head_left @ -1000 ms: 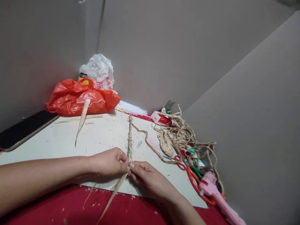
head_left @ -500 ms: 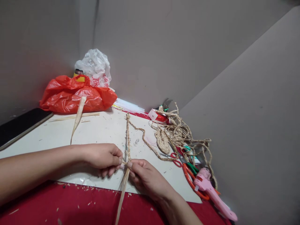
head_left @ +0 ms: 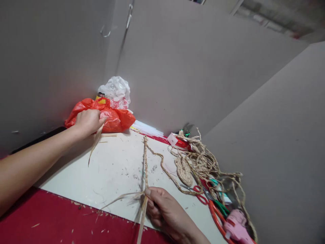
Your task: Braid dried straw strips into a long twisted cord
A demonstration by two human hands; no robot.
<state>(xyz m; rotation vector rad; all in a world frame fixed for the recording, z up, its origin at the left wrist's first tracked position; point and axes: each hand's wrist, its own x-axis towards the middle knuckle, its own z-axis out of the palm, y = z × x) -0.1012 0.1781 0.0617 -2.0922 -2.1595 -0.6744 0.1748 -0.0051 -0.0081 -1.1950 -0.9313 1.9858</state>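
Note:
At the near end of a straw-coloured braid (head_left: 145, 162), my right hand (head_left: 164, 208) is closed, thumb and fingers pinching the plaited fibres. Loose strands (head_left: 122, 197) spread left from that pinch, and a wider strand (head_left: 142, 218) hangs toward me over the table edge. My left hand (head_left: 88, 121) reaches far forward, in front of the red plastic bag (head_left: 114, 122). Its fingers close on the upper end of a flat, dried fibre strip (head_left: 95, 139), whose thin tail points toward me. The left fingertips are partly hidden.
A white board (head_left: 114, 169) lies on red cloth (head_left: 63, 217), scattered with fibre scraps. On the right are coiled cord (head_left: 205, 156), an oval woven piece (head_left: 183, 171), red-handled scissors (head_left: 200, 195) and a pink glue gun (head_left: 237, 225). White sticks (head_left: 148, 128) lie by the wall.
My left hand has let go of the strands beside the braid and moved forward and left onto the flat fibre strip. My right hand keeps its pinch. The view has tilted upward.

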